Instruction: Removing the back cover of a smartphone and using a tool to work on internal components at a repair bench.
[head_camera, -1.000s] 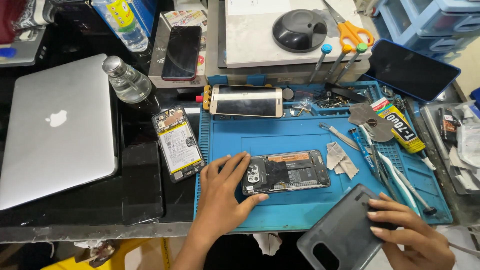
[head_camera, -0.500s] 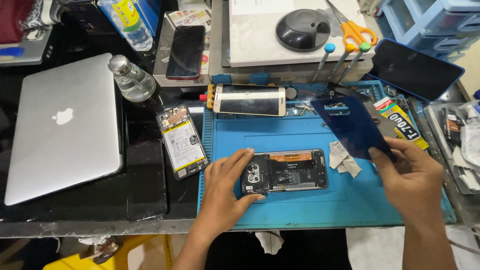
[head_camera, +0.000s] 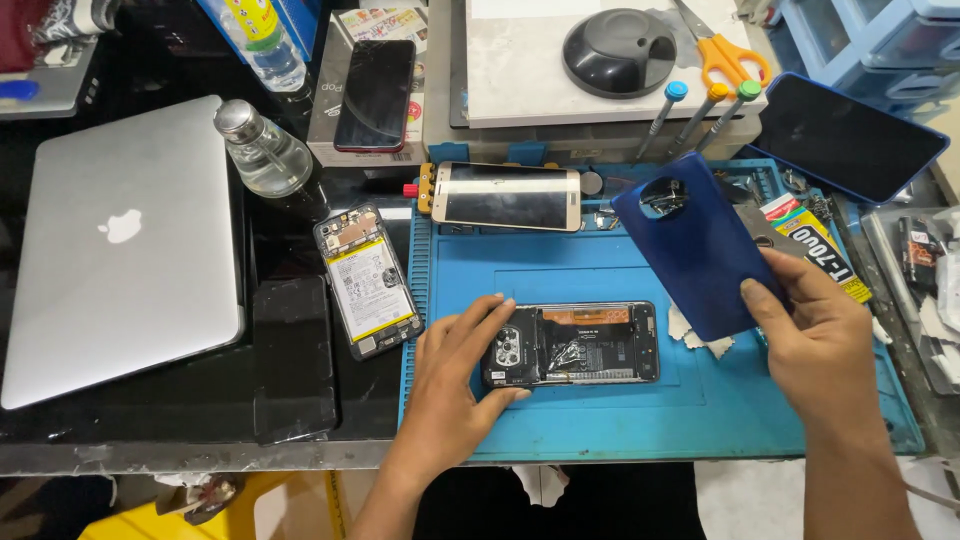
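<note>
Opened smartphone (head_camera: 572, 345) lies on the blue repair mat (head_camera: 620, 420), left hand (head_camera: 462, 372) flat on its near-left end. Right hand (head_camera: 815, 335) pinches the blue back cover (head_camera: 695, 250); a slack pinch could drop it onto exposed circuitry.

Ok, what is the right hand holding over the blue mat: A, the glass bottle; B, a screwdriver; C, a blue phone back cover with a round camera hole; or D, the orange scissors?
C: the right hand grips the blue back cover by its lower corner, while the scissors, screwdrivers and bottle lie untouched farther back.
</note>
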